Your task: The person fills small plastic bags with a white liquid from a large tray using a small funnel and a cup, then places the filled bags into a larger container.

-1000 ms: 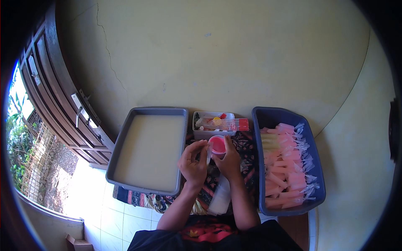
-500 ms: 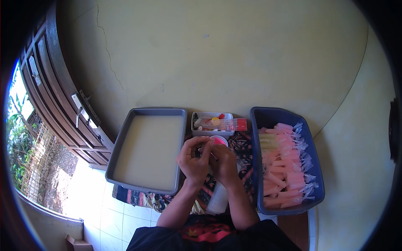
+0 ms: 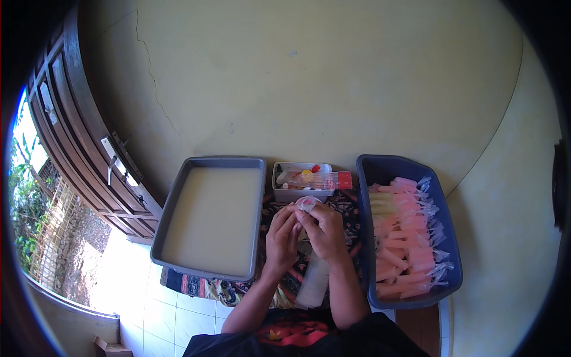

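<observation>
From my remote view, the left hand (image 3: 282, 238) and right hand (image 3: 324, 231) have shifted from fingertips pressed together to fingers slightly spread, with clear plastic (image 3: 307, 204) now showing gathered between them. Both seem to grasp it, so I judge its end is being worked open. The pink cup seen beyond the fingers before is mostly hidden. A tray (image 3: 262, 238) edges them left, a box (image 3: 303, 194) just ahead; patterned cloth (image 3: 351, 223) runs right to a tub (image 3: 367, 250).
</observation>
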Tool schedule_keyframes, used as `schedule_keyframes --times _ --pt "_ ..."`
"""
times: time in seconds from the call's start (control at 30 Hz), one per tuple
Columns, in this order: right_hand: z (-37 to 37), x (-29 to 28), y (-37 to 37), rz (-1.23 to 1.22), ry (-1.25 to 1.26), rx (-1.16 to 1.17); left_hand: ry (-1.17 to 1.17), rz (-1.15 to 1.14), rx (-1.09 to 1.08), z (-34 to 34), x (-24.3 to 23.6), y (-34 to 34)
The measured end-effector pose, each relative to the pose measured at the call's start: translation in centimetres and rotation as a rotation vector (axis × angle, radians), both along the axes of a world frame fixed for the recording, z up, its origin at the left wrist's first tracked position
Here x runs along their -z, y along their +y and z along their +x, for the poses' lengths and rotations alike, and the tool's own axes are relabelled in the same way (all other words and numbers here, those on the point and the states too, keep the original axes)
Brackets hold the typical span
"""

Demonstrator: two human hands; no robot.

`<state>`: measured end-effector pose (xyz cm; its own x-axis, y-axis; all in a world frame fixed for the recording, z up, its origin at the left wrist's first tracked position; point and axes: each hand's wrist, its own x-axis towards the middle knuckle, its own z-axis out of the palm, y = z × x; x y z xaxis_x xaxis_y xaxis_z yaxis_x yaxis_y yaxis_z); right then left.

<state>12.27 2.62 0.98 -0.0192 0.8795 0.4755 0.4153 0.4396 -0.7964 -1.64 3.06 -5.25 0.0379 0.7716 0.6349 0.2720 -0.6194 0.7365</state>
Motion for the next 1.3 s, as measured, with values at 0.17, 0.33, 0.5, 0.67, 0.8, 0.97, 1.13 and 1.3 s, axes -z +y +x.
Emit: schedule_keyframes --times 0.17,0.33,0.5,0.67,0.8,0.97,1.13,1.3 --pt "0.0 0.3 0.5 0.155 -0.245 0.033 0.057 0.084 -0.039 0.3 0.7 0.8" --pt "-0.2 0.6 0.9 0.061 0.098 0.018 0.134 0.171 -0.093 0.6 -0.1 1.1" --pt "-0.6 0.9 0.8 0.009 0.182 0.075 0.195 0.217 -0.141 0.8 0.0 1.4" --pt "-0.9 0.2 0.5 0.009 0.473 0.034 0.164 0.22 -0.136 0.9 -0.3 0.5" --pt "-0.5 -1.1 0.2 -0.053 0.695 -0.014 0.187 0.202 -0.123 1.0 -0.3 -0.7" --pt "0.5 -0.7 0.7 -0.043 0.773 -0.048 0.205 0.193 -0.126 1.2 0.6 -1.3" --pt "0.3 -0.8 0.8 -0.067 0.721 -0.047 0.253 0.16 -0.108 0.9 -0.7 0.7" --pt "1.4 -2.2 -0.6 -0.11 0.502 -0.092 -0.098 0.114 -0.276 2.7 -3.1 -0.7"
